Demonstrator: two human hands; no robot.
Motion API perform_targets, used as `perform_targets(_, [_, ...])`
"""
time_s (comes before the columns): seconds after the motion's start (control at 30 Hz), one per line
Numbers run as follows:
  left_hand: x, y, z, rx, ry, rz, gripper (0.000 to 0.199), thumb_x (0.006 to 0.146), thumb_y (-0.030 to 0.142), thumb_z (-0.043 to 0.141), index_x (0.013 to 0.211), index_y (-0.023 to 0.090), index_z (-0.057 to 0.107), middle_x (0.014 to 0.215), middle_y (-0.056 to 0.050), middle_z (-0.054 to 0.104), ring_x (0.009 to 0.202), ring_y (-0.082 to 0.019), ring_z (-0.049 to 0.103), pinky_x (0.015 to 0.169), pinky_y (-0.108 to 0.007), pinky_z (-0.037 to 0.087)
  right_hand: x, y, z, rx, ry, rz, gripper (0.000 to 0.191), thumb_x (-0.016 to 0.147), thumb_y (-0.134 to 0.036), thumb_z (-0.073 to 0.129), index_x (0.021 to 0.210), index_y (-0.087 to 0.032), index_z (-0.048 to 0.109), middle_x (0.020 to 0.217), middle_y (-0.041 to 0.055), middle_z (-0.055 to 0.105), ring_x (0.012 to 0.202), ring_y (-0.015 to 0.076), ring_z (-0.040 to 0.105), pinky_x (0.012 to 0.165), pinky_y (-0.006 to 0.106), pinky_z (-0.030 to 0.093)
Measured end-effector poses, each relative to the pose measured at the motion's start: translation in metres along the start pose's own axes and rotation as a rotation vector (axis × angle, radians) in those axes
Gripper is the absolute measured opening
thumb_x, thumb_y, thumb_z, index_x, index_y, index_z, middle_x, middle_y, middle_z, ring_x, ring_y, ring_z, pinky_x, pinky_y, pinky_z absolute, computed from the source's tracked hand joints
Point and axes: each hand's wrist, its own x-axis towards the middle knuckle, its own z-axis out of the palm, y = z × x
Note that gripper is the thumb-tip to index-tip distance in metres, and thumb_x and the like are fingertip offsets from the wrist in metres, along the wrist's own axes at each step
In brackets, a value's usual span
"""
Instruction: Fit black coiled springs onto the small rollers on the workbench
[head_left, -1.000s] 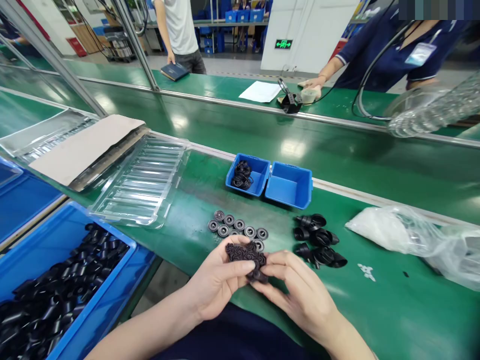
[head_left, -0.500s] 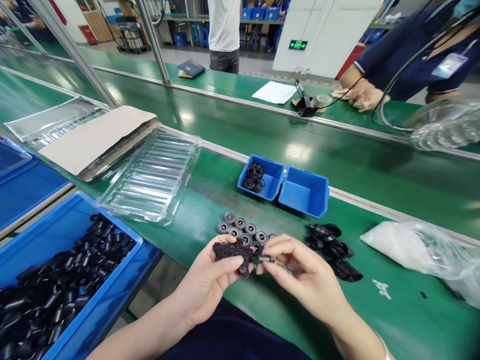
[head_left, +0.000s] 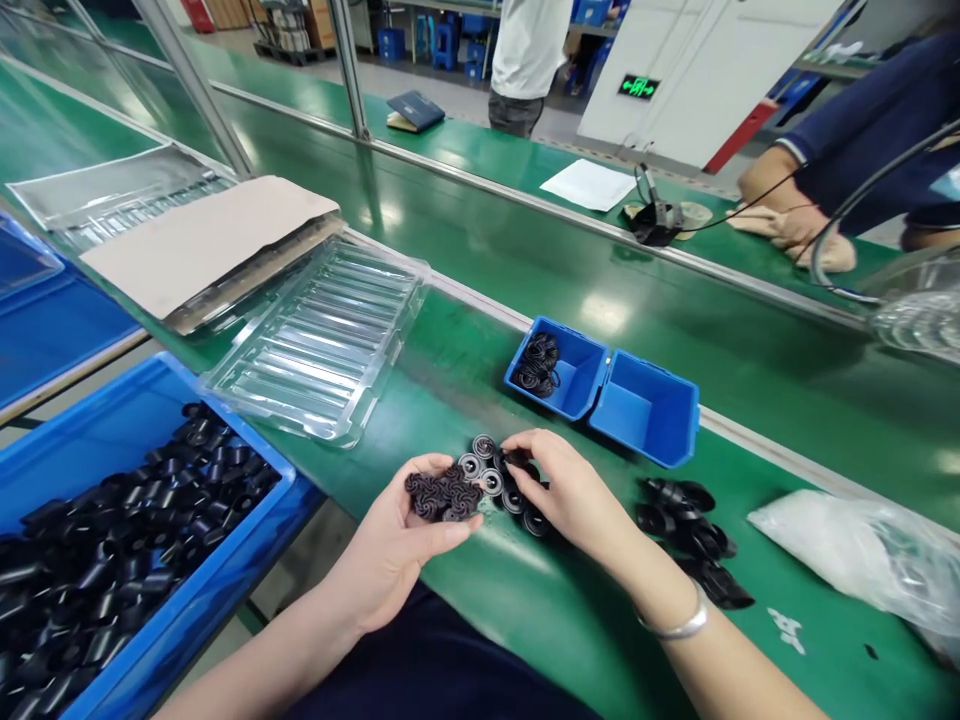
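My left hand (head_left: 401,540) is closed around a bunch of small black swirl-patterned round pieces (head_left: 442,492), the thumb along their near side. On the green table just beyond are several black round caps with pale rings (head_left: 491,483), standing close together. My right hand (head_left: 559,490) reaches over the right side of this group. Its thumb and fingers are bent together on a small black part (head_left: 516,458), mostly covered by the fingers. Right of that hand lie several black curved hollow pieces (head_left: 694,530).
Beyond my hands, one blue bin (head_left: 570,365) contains black rings; an open blue bin (head_left: 649,405) adjoins it. A large blue crate (head_left: 281,480) of black cylinders stands left. Clear plastic trays (head_left: 322,340), cardboard (head_left: 202,240) and a plastic bag (head_left: 840,540) lie around. Another person's hand (head_left: 799,225) rests across the line.
My right hand has moved from beside the left hand's bunch, where it pinched a small cylindrical part, to the caps on the table. My left hand still holds its bunch. The view has shifted.
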Motion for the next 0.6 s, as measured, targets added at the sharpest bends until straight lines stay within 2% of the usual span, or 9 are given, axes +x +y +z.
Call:
perform_targets(0.27, [0.007,-0.002,-0.012,0.100,-0.017,0.084,0.066,0.071,0.014,0.086,0.127,0.022,0.051,0.121,-0.007,0.059,0.121,-0.030,0.061,0.094,-0.036,0.057,-0.001,0.003,0.002,-0.067,-0.057,-0.020,0.021,0.100,-0.021,0.051,0.120,-0.021,0.049,0.109,0.0052,0.060,0.102,0.0169,0.056,0.092,0.036,0.049])
perform_targets(0.43, [0.010,-0.003,-0.008,0.175,0.100,0.125,0.074,0.070,0.022,0.087,0.132,0.025,0.046,0.127,-0.009,0.052,0.114,-0.031,0.065,0.091,-0.037,0.058,-0.002,-0.003,0.000,-0.082,-0.079,-0.058,0.025,0.099,-0.016,0.049,0.124,-0.020,0.047,0.116,0.0066,0.061,0.108,0.0182,0.055,0.098,0.038,0.049])
perform_targets(0.6, [0.013,-0.007,-0.003,0.220,0.196,0.187,0.081,0.066,0.031,0.089,0.132,0.027,0.043,0.119,-0.006,0.051,0.096,-0.027,0.072,0.082,-0.032,0.060,-0.002,-0.007,-0.006,-0.157,-0.131,-0.031,0.029,0.095,-0.017,0.056,0.123,-0.018,0.049,0.115,0.0071,0.060,0.108,0.0209,0.054,0.099,0.042,0.050])
